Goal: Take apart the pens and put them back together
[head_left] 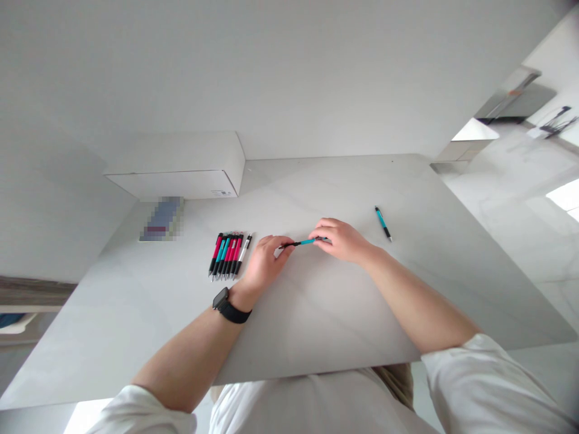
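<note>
Spanning the gap between two bare hands, a teal-and-black pen (307,242) is lying almost level over the middle of the table (339,325), its right end slightly farther off. The left hand (266,259) is pinching the black section, thumb and fingers narrowed on it; the right hand (341,240) is gripping the other end, its fingertips partly covering the teal barrel. This two-ended hold is presumably steadying the pen against turning or swinging. Whether the pen is touching the tabletop, the view is not showing.

Just left of the left hand, a row of pens (226,256) is lying side by side, red and teal ones leading to a white pen (245,253) at the right end. Their metal tips are all pointing to the near side, an arrangement probably keeping them compact and easy to compare. A loose pen (383,224), also teal and black, is resting well apart on the right, beyond the right forearm, its tip likewise pointing near.

At the far left, a white box (181,184) is standing against the wall, seemingly leaving the middle for handwork; a pixelated item (161,218) is lying just in front of it. A dark watch (231,309) is encircling the left wrist.
</note>
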`<action>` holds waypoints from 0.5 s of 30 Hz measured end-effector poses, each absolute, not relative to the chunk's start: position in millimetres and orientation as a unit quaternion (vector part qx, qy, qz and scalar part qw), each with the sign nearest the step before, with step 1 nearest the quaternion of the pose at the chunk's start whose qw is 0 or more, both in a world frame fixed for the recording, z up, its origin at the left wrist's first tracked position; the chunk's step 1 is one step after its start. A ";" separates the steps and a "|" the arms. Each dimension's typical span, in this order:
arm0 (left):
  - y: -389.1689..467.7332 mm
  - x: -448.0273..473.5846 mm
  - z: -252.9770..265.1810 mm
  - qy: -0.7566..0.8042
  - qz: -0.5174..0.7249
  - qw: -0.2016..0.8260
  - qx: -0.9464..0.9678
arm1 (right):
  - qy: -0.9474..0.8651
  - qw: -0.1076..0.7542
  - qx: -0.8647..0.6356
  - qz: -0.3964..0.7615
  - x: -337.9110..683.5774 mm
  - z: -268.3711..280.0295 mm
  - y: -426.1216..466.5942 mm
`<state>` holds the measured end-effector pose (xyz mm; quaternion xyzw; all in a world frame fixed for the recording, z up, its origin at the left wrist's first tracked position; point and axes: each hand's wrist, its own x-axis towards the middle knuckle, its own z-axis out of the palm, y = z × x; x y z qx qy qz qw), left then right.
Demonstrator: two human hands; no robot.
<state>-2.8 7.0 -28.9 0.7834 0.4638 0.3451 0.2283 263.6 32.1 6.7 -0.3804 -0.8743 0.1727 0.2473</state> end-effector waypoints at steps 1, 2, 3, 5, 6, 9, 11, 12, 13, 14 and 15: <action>7.0 -2.7 -28.9 0.466 0.344 0.231 0.781 | -0.875 0.251 -0.378 0.169 263.3 6.3 32.2; 7.1 -2.5 -28.9 0.470 0.345 0.233 0.779 | -0.875 0.256 -0.376 0.165 263.0 6.1 32.2; 7.0 -2.3 -29.0 0.473 0.345 0.235 0.776 | -0.876 0.261 -0.374 0.161 262.7 5.9 32.1; 6.9 -1.9 -29.2 0.478 0.345 0.238 0.772 | -0.877 0.266 -0.369 0.153 262.1 5.5 31.8; 6.8 -1.8 -29.2 0.479 0.343 0.240 0.771 | -0.879 0.267 -0.367 0.148 261.8 5.4 31.6; 6.6 -2.1 -29.3 0.483 0.337 0.245 0.770 | -0.883 0.263 -0.362 0.140 261.2 4.7 31.3; 6.6 -2.5 -29.5 0.484 0.335 0.247 0.769 | -0.885 0.262 -0.360 0.137 261.3 4.0 31.5; 6.5 -2.7 -29.6 0.484 0.335 0.248 0.769 | -0.885 0.263 -0.360 0.137 261.4 3.6 31.7; 6.5 -2.9 -29.7 0.484 0.335 0.249 0.769 | -0.884 0.265 -0.359 0.138 261.5 3.2 31.9; 6.4 -2.9 -29.8 0.484 0.335 0.249 0.769 | -0.883 0.266 -0.358 0.143 261.7 2.7 32.2; 6.3 -3.0 -30.0 0.484 0.336 0.250 0.768 | -0.882 0.266 -0.359 0.153 261.7 2.2 32.4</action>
